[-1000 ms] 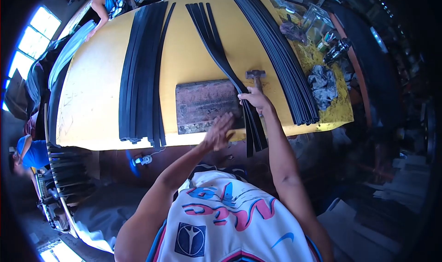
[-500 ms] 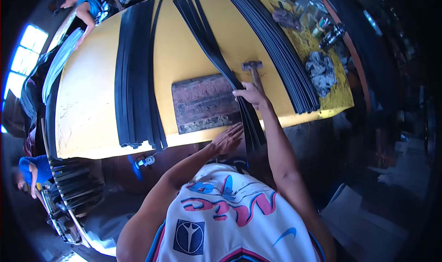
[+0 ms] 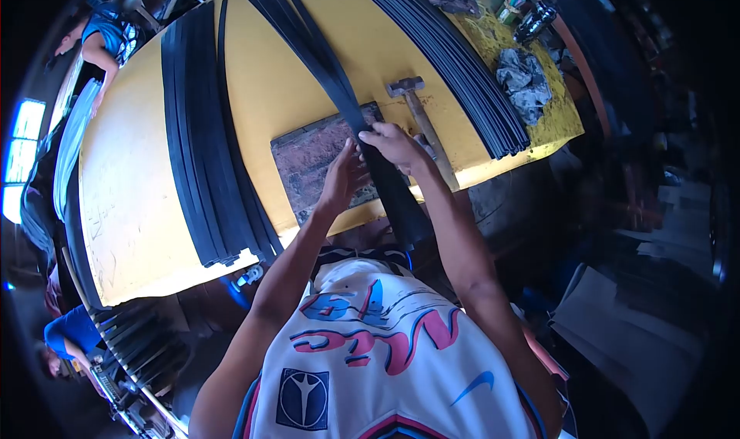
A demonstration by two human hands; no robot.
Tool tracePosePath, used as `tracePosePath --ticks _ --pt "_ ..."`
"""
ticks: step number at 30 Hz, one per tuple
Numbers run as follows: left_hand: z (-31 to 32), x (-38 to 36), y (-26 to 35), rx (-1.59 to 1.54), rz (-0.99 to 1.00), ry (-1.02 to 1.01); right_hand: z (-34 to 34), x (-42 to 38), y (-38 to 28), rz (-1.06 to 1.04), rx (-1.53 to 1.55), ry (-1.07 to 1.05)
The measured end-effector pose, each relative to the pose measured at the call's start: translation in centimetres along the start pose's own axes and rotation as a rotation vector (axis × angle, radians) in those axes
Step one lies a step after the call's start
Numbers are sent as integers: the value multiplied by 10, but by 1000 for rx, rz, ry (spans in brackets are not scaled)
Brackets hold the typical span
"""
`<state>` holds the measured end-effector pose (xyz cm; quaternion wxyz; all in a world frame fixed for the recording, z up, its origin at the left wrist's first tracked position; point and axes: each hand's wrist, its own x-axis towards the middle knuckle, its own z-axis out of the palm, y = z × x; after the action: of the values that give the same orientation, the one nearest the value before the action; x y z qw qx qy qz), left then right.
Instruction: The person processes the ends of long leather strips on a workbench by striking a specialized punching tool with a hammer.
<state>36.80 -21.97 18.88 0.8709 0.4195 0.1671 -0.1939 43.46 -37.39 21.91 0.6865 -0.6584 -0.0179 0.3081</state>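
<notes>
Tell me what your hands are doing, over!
Right hand pinching black strips. Left hand flat on brown slab. Hammer lying beside strips.

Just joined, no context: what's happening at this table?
A person stands at a yellow table working a bundle of black rubber strips that runs across a dark slab and hangs over the near edge. The right hand has a grip on the bundle at the slab; the left hand rests flat on the slab beside it. A hammer lies untouched just right of them.
</notes>
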Motion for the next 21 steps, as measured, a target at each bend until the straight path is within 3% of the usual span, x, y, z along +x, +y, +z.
tracePosePath --ticks 1,4,6,8,10,12,14,16,21 --pt "-1 9 2 -174 -146 -142 8 -3 -1 32 -84 36" --pt "0 29 -14 -203 -192 -146 15 -38 -12 -93 -734 145" --pt "6 26 -23 -181 -225 -82 -4 -56 20 -76 -603 125" --pt "7 29 -38 -149 -213 -38 -2 -111 25 -203 -46 186" --pt "1 34 -45 -205 -266 -25 -13 -152 75 -43 85 454" --pt "1 32 -44 -290 -294 -49 -1 -191 127 25 218 561" --pt "-3 32 -45 -315 -284 -68 28 -213 157 96 611 612" --pt "-7 30 -46 -334 -272 -92 61 -213 175 175 826 665" --pt "-15 25 -34 -220 -319 -88 112 -152 132 129 1078 841"
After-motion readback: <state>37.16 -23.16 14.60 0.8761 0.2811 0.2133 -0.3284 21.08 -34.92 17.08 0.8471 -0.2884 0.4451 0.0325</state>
